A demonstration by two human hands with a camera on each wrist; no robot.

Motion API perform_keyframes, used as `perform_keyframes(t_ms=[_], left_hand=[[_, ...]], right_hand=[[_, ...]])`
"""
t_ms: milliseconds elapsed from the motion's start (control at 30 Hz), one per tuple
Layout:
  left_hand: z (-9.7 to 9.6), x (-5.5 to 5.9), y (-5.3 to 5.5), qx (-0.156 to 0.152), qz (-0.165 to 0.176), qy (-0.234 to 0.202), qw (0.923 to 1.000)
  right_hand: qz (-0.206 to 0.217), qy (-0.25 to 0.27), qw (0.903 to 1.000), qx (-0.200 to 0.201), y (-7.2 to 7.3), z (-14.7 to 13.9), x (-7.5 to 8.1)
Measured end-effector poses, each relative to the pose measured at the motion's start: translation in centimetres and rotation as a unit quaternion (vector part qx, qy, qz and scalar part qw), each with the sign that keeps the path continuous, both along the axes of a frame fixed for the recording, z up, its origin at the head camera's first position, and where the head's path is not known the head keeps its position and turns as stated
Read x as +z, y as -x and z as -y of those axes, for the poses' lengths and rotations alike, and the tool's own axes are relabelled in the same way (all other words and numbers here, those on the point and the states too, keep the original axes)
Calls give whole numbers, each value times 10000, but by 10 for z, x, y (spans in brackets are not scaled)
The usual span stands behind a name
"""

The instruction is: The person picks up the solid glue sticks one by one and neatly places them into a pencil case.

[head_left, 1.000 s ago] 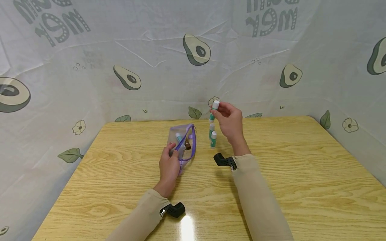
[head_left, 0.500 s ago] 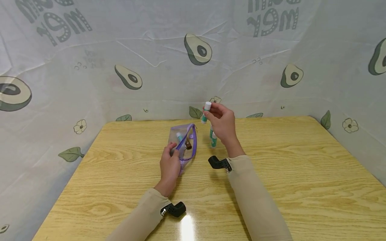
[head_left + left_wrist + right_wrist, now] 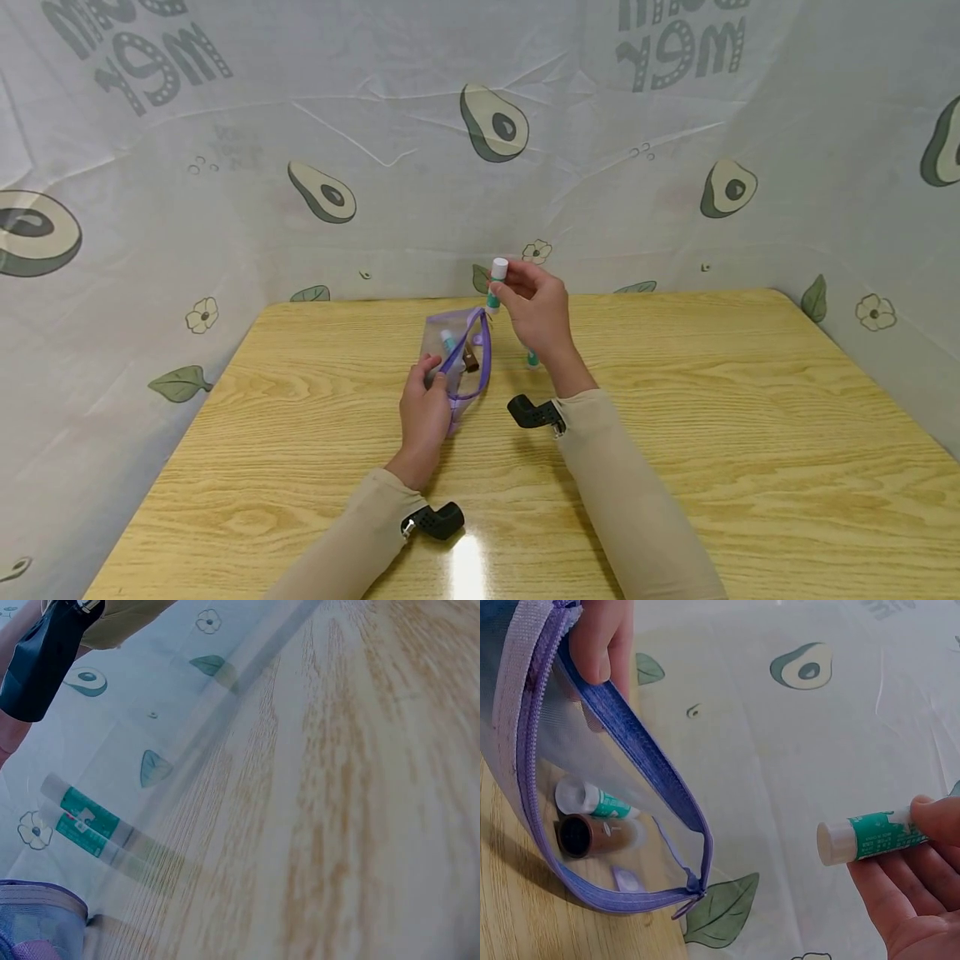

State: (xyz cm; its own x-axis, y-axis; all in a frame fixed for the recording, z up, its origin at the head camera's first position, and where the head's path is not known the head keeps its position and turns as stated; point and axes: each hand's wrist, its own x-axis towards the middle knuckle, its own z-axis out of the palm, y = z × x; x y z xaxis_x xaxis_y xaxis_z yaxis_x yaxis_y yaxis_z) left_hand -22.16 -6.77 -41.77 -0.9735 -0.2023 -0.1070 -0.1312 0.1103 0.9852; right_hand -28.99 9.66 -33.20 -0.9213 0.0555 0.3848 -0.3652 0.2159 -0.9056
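Note:
My right hand (image 3: 542, 317) pinches a green-and-white glue stick (image 3: 496, 287) between thumb and fingers, its white cap upward. It hangs just above the far end of a clear mesh zip pouch (image 3: 485, 358) with purple trim. My left hand (image 3: 423, 417) grips the near side of that pouch, whose mouth gapes toward the right. Inside lie another glue stick (image 3: 611, 802) and a brown tube (image 3: 596, 836) with a dark end. Two more glue sticks, a nearer one (image 3: 91, 814) and a second one (image 3: 81, 834), stand upright on the table; my right hand mostly hides them in the head view.
A wood-grain table (image 3: 712, 433) spreads under both hands. A pale cloth (image 3: 405, 217) printed with avocados hangs behind it and along the sides. Each sleeve carries a black camera mount, the left mount (image 3: 438, 522) and the right mount (image 3: 534, 412).
My right hand has carried the glue stick leftward and slightly down, from above the standing glue sticks to the pouch's far end. My left hand keeps holding the pouch in place.

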Motion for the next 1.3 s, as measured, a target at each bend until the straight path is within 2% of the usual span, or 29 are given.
perform_keyframes(t_ms=[167, 367, 867, 1300], left_hand=[[0, 1, 0, 6, -8, 30, 10000], [0, 2, 0, 43, 38, 103, 9999], [-2, 4, 3, 22, 89, -70, 9999], [1, 5, 1, 0, 117, -105, 9999]], right_hand=[[118, -79, 9999, -2, -4, 5, 5], [251, -330, 9991, -49, -4, 11, 3], [711, -929, 9914, -580, 1, 22, -9], [1211, -1214, 9824, -735, 1, 31, -21]])
